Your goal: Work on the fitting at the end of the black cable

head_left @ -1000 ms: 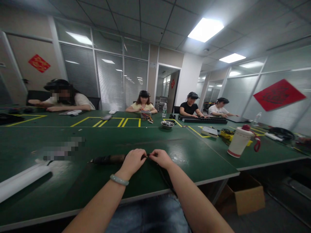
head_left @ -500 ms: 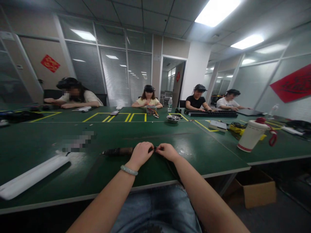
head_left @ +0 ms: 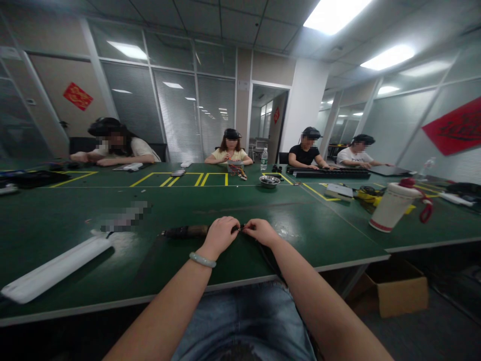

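A dark, slim electric screwdriver (head_left: pixel 186 231) lies on the green tabletop, its thin metal tip pointing left. Over its right end my left hand (head_left: pixel 222 234) is closed, thumb and fingers bent together; a jade-like bangle circles that wrist. Just beside it, my right hand (head_left: pixel 262 232) pinches the end of a black cable (head_left: pixel 268 258) that runs down to the table's front edge. The fingertips of both hands almost meet around a small dark part with a light speck. Fingers hide most of that joint, so I cannot see whether the cable is plugged in.
A white power strip (head_left: pixel 62 268) lies at the left. To the right stands a white tumbler (head_left: pixel 393 205) with a red lid. Farther back are a metal bowl (head_left: pixel 269 181), a white box (head_left: pixel 338 191) and a water bottle (head_left: pixel 264 159). Several people sit across the table.
The view has shifted slightly with my head. My hands stay close together at the screwdriver's right end, with only slight finger movement.
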Available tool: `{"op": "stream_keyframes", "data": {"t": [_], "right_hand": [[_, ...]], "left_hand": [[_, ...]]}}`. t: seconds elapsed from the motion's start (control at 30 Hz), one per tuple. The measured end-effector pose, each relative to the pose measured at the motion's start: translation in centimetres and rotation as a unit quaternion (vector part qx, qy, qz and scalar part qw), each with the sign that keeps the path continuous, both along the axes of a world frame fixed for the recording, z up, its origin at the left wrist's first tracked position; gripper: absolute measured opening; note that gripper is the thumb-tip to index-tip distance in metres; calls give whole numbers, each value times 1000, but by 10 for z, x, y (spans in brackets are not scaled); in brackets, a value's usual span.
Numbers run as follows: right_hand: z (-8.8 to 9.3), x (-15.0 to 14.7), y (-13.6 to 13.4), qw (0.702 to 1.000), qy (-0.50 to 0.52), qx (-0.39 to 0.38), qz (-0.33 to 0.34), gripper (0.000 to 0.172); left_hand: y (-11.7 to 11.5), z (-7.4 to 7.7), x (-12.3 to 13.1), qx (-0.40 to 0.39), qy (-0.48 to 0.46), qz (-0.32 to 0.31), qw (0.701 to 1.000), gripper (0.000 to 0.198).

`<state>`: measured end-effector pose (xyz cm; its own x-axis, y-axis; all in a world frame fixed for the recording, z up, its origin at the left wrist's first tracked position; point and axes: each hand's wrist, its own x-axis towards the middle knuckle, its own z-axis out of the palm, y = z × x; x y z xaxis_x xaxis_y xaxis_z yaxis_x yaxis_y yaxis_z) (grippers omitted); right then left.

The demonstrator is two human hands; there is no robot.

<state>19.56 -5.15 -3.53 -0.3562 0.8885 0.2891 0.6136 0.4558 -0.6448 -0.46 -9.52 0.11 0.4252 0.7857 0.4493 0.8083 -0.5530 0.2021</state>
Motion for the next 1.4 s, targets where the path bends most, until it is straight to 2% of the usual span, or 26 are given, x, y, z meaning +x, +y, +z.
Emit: {"op": "stream_keyframes", "data": {"t": [0.2, 0.67, 0.87, 1.4], "right_hand": [[1, 0, -1, 1000, 7, -4, -13, 19], [5, -1, -4, 1000, 2, -3, 8, 16], [4, -1, -4, 1000, 6, -2, 5, 16], [4, -1, -2, 1000, 9, -6, 6, 17]], "left_hand": [[2, -1, -1, -1, -7, 10, 1000, 11], [0, -2, 0, 20, -15, -10, 1000, 12], [0, -2, 0, 10, -13, 18, 1000, 13], [2, -6, -1, 47, -26, -1, 999, 10]]}}
